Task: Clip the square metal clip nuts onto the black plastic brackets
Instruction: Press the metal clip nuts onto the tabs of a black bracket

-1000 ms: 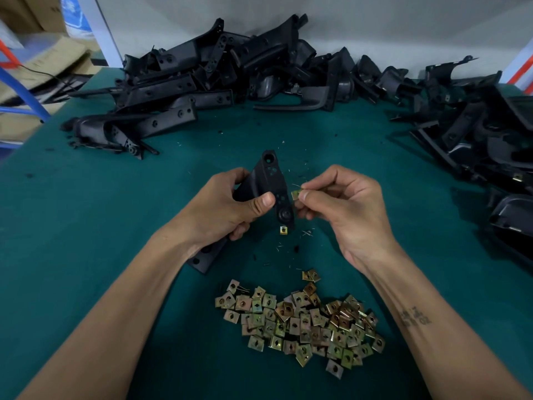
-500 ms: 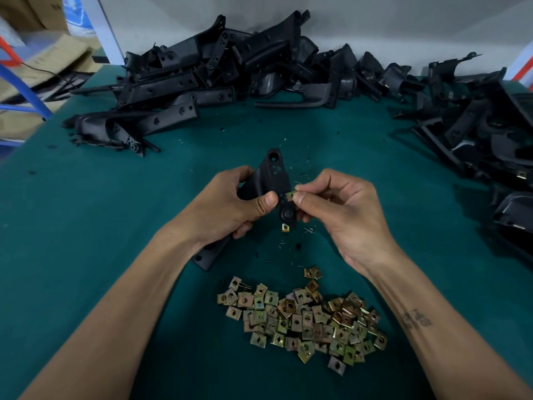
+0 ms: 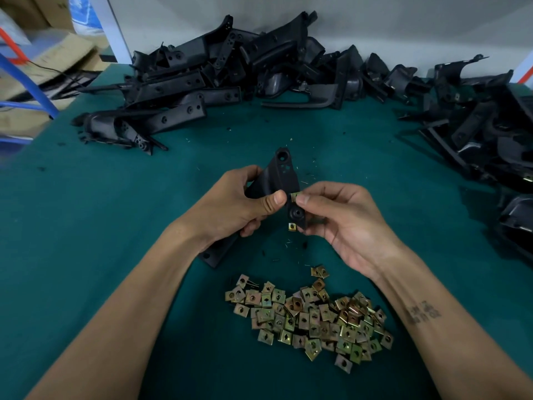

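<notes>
So in the last second the right hand (image 3: 343, 223) closed the gap: a moment ago its pinched small square brass-coloured metal clip nut (image 3: 294, 196) was just off the edge of the long black plastic bracket (image 3: 281, 183), now it's touching that edge, right next to the left thumb. The left hand (image 3: 230, 209) hasn't really shifted, fingers wrapped around the bracket's middle, holding it tilted with the top end pointing toward 12 o'clock and the bottom end poking out under the wrist toward 7 o'clock. The right hand's thumb and forefinger are clamped on the nut, other fingers loosely curled behind the bracket.

Looks to me like the nut is lined up but not pushed home yet, so the next bit is a firm slide onto the edge. One fitted clip nut (image 3: 292, 226) already seems to sit on the bracket's lower tip, though it's tiny so I can't swear to it.

Loads left to do: a heap of loose brass-coloured clip nuts (image 3: 311, 316) on the green table mat (image 3: 86, 226) at 6 o'clock, and piles of black brackets at 12 (image 3: 230, 73) and at 2 to 3 o'clock (image 3: 484, 116)
</notes>
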A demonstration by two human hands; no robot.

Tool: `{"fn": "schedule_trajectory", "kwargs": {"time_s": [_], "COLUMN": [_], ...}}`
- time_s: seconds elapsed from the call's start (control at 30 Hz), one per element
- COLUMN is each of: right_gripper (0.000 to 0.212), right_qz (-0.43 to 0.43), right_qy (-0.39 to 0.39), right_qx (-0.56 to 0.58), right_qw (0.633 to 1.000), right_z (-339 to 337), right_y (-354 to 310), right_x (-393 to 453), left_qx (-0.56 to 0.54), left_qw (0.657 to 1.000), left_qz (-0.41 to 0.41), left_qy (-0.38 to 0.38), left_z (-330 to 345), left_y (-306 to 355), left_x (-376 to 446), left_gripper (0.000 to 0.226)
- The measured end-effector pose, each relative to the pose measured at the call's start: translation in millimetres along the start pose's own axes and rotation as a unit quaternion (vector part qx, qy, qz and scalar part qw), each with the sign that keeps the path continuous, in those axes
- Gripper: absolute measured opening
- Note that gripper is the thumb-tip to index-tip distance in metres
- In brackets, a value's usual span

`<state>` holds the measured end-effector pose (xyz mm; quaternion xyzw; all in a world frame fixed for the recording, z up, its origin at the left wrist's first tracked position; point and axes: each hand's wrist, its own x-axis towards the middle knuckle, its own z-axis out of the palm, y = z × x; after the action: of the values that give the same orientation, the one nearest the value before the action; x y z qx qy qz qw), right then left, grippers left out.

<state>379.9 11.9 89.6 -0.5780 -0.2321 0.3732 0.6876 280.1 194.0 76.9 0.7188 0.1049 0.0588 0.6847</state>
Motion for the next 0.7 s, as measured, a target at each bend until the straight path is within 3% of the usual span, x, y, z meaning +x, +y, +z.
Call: {"fn": "schedule_trajectory", "kwargs": {"time_s": [0.07,0.17,0.3,0.4,0.53,0.7], "right_gripper": [0.004,0.021,0.014,0.016,0.017,0.008], "right_qz": [-0.028,-0.045,-0.011,-0.026,-0.020,-0.057], "right_qy": [0.030,0.097,0.023,0.034,0.039,0.163], "right_qx": [-0.039,-0.034,-0.056,-0.103,-0.068,-0.008], "right_qw": [0.998,0.994,0.998,0.994,0.997,0.985], "right_z": [-1.4,-13.1,-1.7,5.7,1.3,-35.8], "right_y": [-3.3,-10.9,-10.2,-1.5,1.7,-4.9], "right_x": [0.0,-0.2,-7.3,-4.1,-3.8,0.0], "left_qx": [0.003,-0.024,-0.006,0.003,-0.012,-0.046], "left_qw": [1.000,1.000,1.000,1.000,1.000,0.999], "left_qz": [0.000,-0.001,0.002,-0.002,-0.014,-0.022], "left_qy": [-0.002,-0.003,-0.001,-0.007,-0.024,-0.017], "left_z": [-0.6,-2.0,1.9,2.4,3.0,-7.2], "left_y": [0.4,0.7,2.5,3.1,2.7,2.8], "left_x": [-0.5,-1.1,-0.7,0.2,-1.1,-7.3], "left_gripper": [0.044,0.037,0.051,0.053,0.048,0.042]}}
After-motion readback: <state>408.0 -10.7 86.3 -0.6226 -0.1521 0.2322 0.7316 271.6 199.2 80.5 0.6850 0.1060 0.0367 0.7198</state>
